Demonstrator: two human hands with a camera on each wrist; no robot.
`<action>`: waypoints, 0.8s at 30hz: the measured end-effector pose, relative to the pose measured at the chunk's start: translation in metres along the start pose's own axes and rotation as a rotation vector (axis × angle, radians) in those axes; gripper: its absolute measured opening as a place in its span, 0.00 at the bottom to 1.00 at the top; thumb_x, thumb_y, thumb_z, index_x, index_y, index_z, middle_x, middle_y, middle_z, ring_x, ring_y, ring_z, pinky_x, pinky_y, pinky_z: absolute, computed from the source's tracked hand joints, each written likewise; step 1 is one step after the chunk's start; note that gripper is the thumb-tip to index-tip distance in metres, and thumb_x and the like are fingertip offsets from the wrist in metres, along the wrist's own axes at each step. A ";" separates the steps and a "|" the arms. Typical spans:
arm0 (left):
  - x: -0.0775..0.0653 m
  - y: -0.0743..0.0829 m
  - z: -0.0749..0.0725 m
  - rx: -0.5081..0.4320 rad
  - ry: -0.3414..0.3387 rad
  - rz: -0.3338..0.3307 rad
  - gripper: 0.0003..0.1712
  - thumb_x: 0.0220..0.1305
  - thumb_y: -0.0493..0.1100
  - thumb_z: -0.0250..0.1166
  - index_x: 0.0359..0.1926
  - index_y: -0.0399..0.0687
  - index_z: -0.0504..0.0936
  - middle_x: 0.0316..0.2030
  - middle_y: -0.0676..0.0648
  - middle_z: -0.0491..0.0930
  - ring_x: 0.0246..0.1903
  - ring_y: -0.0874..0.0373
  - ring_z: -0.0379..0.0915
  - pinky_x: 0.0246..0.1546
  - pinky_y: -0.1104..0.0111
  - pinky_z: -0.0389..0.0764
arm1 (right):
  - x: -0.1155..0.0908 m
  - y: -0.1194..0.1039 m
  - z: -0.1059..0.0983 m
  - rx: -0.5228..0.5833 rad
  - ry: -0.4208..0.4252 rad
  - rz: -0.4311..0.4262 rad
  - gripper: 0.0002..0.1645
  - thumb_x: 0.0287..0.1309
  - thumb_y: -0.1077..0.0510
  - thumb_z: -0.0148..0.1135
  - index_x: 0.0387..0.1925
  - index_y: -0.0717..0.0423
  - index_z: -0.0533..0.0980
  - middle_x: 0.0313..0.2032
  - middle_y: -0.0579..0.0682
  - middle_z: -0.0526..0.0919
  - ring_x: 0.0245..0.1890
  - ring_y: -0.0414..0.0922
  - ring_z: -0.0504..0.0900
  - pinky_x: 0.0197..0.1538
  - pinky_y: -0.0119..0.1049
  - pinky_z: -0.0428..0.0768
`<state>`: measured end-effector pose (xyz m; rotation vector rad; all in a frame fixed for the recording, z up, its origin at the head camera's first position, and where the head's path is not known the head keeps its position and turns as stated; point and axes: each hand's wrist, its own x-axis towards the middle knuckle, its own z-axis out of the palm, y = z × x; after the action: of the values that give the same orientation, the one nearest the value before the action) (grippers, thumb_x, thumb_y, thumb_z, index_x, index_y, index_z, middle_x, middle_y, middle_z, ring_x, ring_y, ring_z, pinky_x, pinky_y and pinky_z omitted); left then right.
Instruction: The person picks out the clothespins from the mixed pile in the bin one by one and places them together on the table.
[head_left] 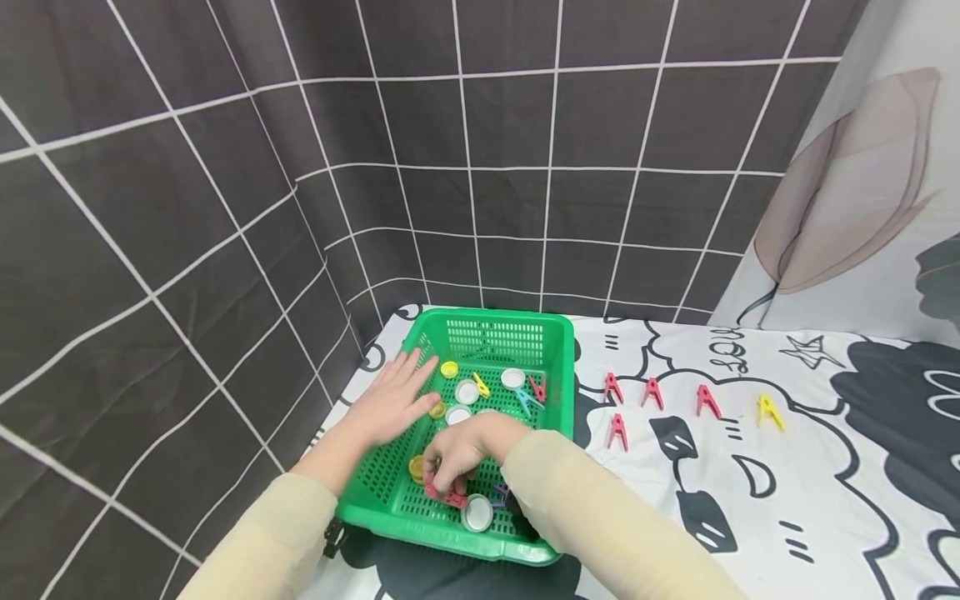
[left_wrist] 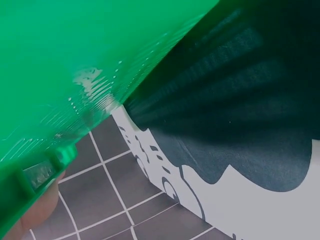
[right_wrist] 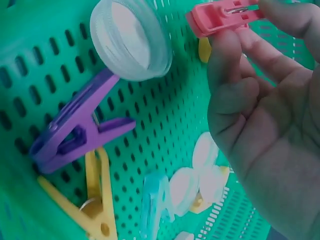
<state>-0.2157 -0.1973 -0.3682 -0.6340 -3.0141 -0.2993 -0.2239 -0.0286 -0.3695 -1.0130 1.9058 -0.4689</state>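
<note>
My right hand is inside the green basket, pinching a red clothespin between thumb and fingers above the basket floor. Close by, the right wrist view has a round white cap, a purple clothespin, a yellow clothespin and a light blue clothespin. My left hand lies at the basket's left rim with its fingers extended. In the left wrist view the basket's green outer wall fills the upper left, and a bit of the hand shows below the rim.
Several red clothespins and one yellow clothespin are spread on the patterned cloth right of the basket. A dark gridded curtain hangs behind and to the left. More white and yellow caps lie in the basket.
</note>
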 end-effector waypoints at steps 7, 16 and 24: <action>-0.002 -0.003 0.003 0.012 0.006 0.001 0.39 0.71 0.64 0.38 0.73 0.47 0.50 0.70 0.34 0.45 0.69 0.38 0.37 0.67 0.50 0.42 | -0.013 0.001 -0.010 0.065 0.037 -0.004 0.09 0.50 0.61 0.58 0.35 0.47 0.78 0.25 0.46 0.82 0.24 0.39 0.79 0.27 0.30 0.74; -0.001 -0.002 0.001 -0.005 0.011 0.007 0.39 0.71 0.63 0.38 0.73 0.45 0.50 0.70 0.34 0.44 0.69 0.37 0.36 0.68 0.49 0.41 | -0.036 -0.001 -0.031 0.097 0.113 -0.024 0.09 0.49 0.64 0.56 0.34 0.51 0.76 0.25 0.49 0.84 0.25 0.41 0.80 0.24 0.30 0.69; 0.001 0.000 0.000 0.006 0.014 0.019 0.37 0.72 0.61 0.41 0.72 0.44 0.51 0.70 0.33 0.45 0.69 0.37 0.37 0.67 0.49 0.41 | -0.055 0.012 -0.041 0.108 0.193 -0.036 0.10 0.48 0.63 0.56 0.35 0.51 0.77 0.30 0.47 0.82 0.26 0.45 0.79 0.22 0.30 0.69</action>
<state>-0.2163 -0.1973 -0.3678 -0.6573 -2.9922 -0.2929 -0.2498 0.0191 -0.3263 -0.9609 2.0106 -0.7049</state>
